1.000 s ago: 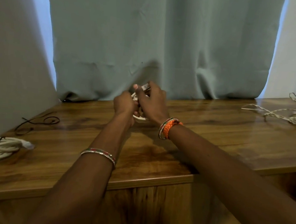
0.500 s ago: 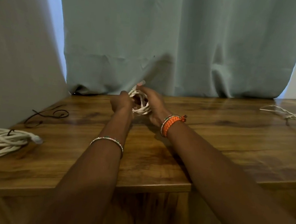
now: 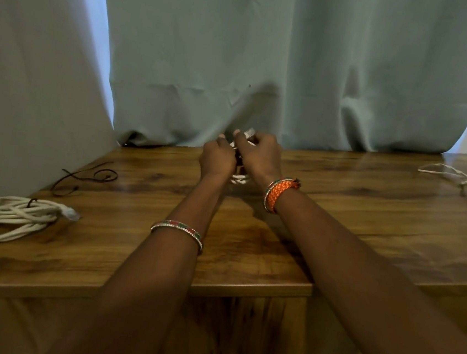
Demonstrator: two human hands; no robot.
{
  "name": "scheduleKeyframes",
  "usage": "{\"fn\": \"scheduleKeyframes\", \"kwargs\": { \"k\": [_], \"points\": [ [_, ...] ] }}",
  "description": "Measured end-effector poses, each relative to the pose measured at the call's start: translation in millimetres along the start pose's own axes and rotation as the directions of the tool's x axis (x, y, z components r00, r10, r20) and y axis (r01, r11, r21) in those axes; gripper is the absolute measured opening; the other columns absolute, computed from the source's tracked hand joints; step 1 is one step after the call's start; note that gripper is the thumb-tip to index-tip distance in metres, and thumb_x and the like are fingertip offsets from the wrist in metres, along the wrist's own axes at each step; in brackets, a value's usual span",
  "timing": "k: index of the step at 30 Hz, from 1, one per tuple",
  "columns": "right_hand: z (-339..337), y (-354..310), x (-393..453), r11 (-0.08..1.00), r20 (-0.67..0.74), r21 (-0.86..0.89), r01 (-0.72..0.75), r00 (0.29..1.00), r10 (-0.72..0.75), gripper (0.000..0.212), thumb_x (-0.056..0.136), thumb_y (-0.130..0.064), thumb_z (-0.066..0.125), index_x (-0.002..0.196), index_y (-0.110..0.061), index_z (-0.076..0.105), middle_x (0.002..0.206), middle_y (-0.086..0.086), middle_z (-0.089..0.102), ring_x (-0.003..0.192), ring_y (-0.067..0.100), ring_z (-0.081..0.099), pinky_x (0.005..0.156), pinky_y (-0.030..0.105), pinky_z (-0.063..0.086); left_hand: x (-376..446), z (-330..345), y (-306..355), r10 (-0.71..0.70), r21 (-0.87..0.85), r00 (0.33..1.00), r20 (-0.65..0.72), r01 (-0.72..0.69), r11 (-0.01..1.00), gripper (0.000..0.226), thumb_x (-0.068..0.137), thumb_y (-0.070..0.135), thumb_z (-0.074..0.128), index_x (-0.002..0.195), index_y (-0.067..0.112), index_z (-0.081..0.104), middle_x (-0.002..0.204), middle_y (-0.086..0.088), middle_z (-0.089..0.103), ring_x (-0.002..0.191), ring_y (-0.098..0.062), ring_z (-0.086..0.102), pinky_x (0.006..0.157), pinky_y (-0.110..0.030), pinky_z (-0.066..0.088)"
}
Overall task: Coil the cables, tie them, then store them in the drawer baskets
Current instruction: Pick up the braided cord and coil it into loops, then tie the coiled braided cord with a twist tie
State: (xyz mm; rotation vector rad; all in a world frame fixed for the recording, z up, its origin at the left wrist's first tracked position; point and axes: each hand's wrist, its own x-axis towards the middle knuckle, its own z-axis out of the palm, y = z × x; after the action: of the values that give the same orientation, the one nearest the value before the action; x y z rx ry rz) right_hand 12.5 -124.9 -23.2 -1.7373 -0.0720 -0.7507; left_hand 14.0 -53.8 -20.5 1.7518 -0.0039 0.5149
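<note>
My left hand (image 3: 217,158) and my right hand (image 3: 260,155) are close together above the middle of the wooden table (image 3: 352,212), both closed on a small coil of white cable (image 3: 239,179). Most of that coil is hidden behind my fingers; its plug end (image 3: 249,133) sticks up above my right hand. A larger coiled white cable (image 3: 15,216) with a dark tie around it lies at the table's left edge. No drawer or basket is in view.
A thin black cord (image 3: 88,177) lies loose at the back left of the table. A tangle of pale string (image 3: 463,176) lies at the far right. A grey-green curtain (image 3: 267,65) hangs right behind the table.
Both hands have closed tighter around the small white coil, which showed more openly half a second ago. The view has shifted slightly. The other cables have not moved.
</note>
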Motion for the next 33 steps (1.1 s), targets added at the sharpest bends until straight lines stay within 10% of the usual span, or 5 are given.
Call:
{"fn": "scheduleKeyframes", "kwargs": {
  "k": [4, 12, 21, 29, 33],
  "points": [
    [-16, 5, 5, 0.998, -0.175, -0.029, 0.064, 0.982, -0.068, 0.015, 0.085, -0.020, 0.061, 0.075, -0.011, 0.054, 0.073, 0.004, 0.059, 0.072, 0.020, 0.055, 0.057, 0.023, 0.033, -5, 4, 3, 0.055, 0.004, 0.964, 0.261, -0.058, 0.998, 0.052, 0.101, 0.033, 0.028, 0.104, -0.005, 0.063, 0.107, -0.025, 0.065, 0.101, -0.034, 0.062, 0.091, -0.039, 0.048],
    [-23, 10, 3, 0.987, -0.140, 0.006, 0.163, 0.977, -0.160, 0.017, 0.079, -0.010, 0.059, 0.073, -0.011, 0.044, 0.063, 0.005, 0.049, 0.054, 0.015, 0.044, 0.044, 0.016, 0.035, -10, -22, 2, -0.056, -0.096, 0.699, 0.713, 0.177, 0.979, 0.032, 0.101, 0.024, 0.033, 0.080, 0.018, 0.057, 0.062, 0.006, 0.062, 0.063, -0.009, 0.056, 0.063, -0.024, 0.046],
    [-21, 2, -4, 0.950, 0.051, 0.313, 0.008, 0.998, -0.025, 0.019, 0.083, -0.008, 0.057, 0.069, -0.013, 0.044, 0.055, 0.003, 0.049, 0.042, 0.014, 0.049, 0.044, 0.024, 0.041, -7, -47, -3, 0.064, -0.293, 0.522, 0.851, 0.369, 0.882, 0.031, 0.095, 0.019, 0.038, 0.079, 0.012, 0.064, 0.062, 0.004, 0.060, 0.062, -0.007, 0.056, 0.074, -0.025, 0.044],
    [-19, -2, -2, 0.820, 0.132, 0.508, -0.264, 0.965, 0.228, 0.047, 0.095, -0.049, 0.040, 0.083, -0.008, 0.057, 0.076, 0.012, 0.062, 0.071, 0.025, 0.058, 0.072, 0.037, 0.048, -11, -39, 0, 0.032, -0.378, 0.744, 0.668, 0.301, 0.875, 0.039, 0.103, 0.024, 0.024, 0.073, 0.015, 0.047, 0.042, 0.010, 0.046, 0.039, -0.001, 0.043, 0.044, -0.014, 0.039],
    [-16, 7, 1, 0.844, 0.152, 0.385, -0.373, 0.928, 0.341, 0.037, 0.099, -0.043, 0.030, 0.091, -0.015, 0.053, 0.086, 0.004, 0.061, 0.069, 0.013, 0.052, 0.062, 0.027, 0.038, 2, -70, 9, 0.029, -0.418, 0.907, 0.420, 0.165, 0.893, 0.036, 0.101, 0.013, 0.024, 0.069, 0.016, 0.040, 0.035, 0.011, 0.042, 0.031, 0.000, 0.038, 0.040, -0.016, 0.031]
  ]
}}
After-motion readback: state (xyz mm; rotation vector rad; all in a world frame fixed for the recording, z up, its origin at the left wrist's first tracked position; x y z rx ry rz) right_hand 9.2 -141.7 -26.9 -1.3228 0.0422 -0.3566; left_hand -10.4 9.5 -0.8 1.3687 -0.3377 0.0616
